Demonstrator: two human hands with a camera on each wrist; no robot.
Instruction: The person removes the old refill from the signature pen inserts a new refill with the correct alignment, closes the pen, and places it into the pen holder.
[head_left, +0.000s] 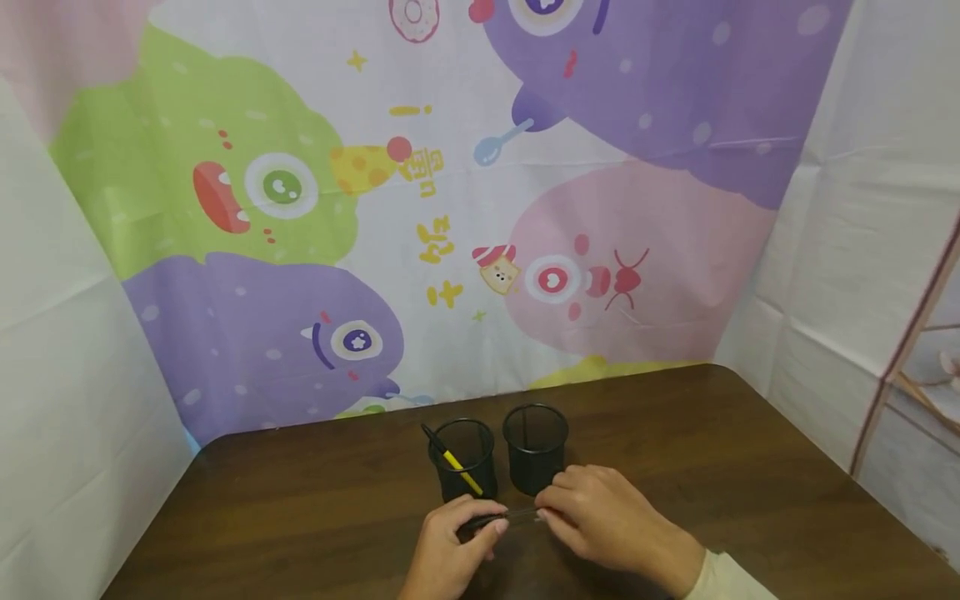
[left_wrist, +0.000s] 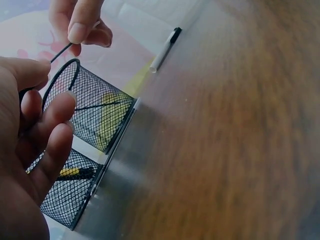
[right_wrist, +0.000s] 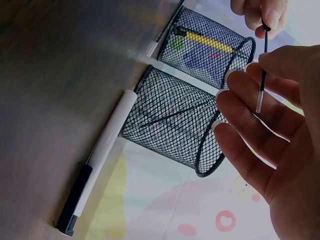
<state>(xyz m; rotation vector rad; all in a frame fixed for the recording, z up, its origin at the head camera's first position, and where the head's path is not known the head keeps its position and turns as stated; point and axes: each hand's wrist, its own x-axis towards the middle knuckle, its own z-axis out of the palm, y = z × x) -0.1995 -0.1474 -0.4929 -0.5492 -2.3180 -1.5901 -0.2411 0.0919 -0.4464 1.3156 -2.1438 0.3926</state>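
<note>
Both hands grip a thin pen refill (right_wrist: 265, 44), dark with a clear end, held level above the table before two mesh cups. My left hand (head_left: 450, 542) pinches its dark end, where a thicker black piece (head_left: 477, 523) shows between thumb and fingers. Thumb and forefinger of my right hand (head_left: 611, 521) pinch the refill further along; its clear tip passes over the other fingers in the right wrist view. A white pen barrel (right_wrist: 111, 122) with a black clip end lies on the table by the right cup, hidden in the head view.
The left black mesh cup (head_left: 450, 485) holds a yellow and black pen (head_left: 453, 460). Beside it stands the right mesh cup (head_left: 534, 472). A thin dark stick (left_wrist: 117, 140) lies along the cups' bases. A cartoon-printed cloth (head_left: 465, 350) hangs behind the brown table (head_left: 300, 500).
</note>
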